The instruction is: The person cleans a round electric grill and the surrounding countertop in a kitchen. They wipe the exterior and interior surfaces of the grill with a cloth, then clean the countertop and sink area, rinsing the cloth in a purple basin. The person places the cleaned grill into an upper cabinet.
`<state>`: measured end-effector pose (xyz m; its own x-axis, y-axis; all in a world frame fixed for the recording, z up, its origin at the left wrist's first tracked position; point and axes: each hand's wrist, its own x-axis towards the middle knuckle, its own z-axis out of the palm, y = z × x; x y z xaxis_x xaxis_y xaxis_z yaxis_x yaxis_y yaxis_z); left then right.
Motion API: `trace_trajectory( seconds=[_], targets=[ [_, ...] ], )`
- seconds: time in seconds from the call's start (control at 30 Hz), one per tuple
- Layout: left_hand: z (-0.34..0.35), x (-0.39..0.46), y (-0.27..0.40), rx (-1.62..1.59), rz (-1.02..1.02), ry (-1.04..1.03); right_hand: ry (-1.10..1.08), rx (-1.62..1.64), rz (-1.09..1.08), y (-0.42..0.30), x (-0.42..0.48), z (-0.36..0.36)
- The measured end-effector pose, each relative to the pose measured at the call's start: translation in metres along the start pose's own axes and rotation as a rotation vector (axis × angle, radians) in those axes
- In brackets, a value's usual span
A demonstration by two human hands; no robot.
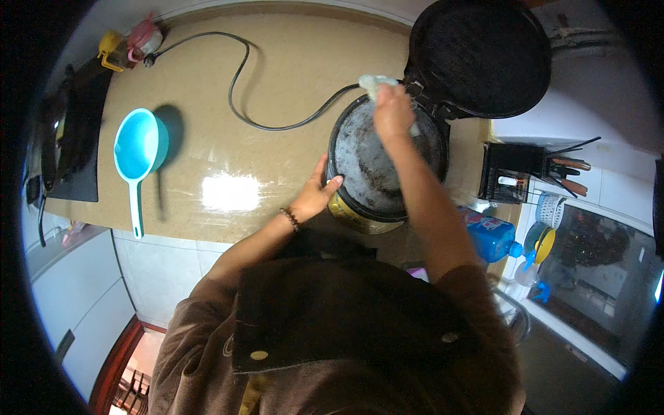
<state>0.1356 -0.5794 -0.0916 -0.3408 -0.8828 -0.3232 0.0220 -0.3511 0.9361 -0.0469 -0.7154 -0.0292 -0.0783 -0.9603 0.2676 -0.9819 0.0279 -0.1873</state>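
A round electric griddle with a worn, stained grey plate stands on the counter before me, its dark lid tipped back on the hinge. My right hand presses a pale cloth against the far rim of the plate, near the hinge; the hand is slightly blurred. With the thumb on the rim and the fingers along the outer side, my left hand steadies the griddle's left edge. A black power cord curves from behind the griddle across the counter to a loose plug.
On the left of the beige counter lies a turquoise ladle, beside a black cooktop. Two lidded containers stand at the back left. To the right are a knife rack, a blue bottle and a window.
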Motion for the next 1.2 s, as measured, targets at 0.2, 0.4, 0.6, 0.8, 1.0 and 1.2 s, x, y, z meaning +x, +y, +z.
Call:
trace_trajectory(
  seconds=[0.2, 0.4, 0.6, 0.8, 1.0, 1.2],
  targets=[
    [-0.007, -0.002, 0.015, 0.014, -0.064, -0.072, -0.142, 0.346, -0.217, -0.044, -0.047, -0.01],
    [-0.002, -0.005, 0.031, 0.069, -0.176, -0.063, 0.09, -0.075, -0.021, 0.029, 0.009, -0.021],
    [-0.001, -0.006, 0.037, -0.053, -0.159, -0.055, -0.151, -0.247, 0.028, 0.023, 0.023, -0.016],
    [0.0, -0.004, 0.025, 0.046, -0.043, -0.01, -0.54, -0.563, -0.314, 0.023, 0.054, -0.037],
    [0.003, -0.005, 0.029, 0.03, -0.055, 0.01, -0.679, -0.49, -0.291, 0.02, 0.074, -0.049],
    [0.0, 0.0, 0.009, 0.028, -0.012, 0.002, -0.574, -0.122, 0.029, 0.031, 0.008, -0.053]
  ],
)
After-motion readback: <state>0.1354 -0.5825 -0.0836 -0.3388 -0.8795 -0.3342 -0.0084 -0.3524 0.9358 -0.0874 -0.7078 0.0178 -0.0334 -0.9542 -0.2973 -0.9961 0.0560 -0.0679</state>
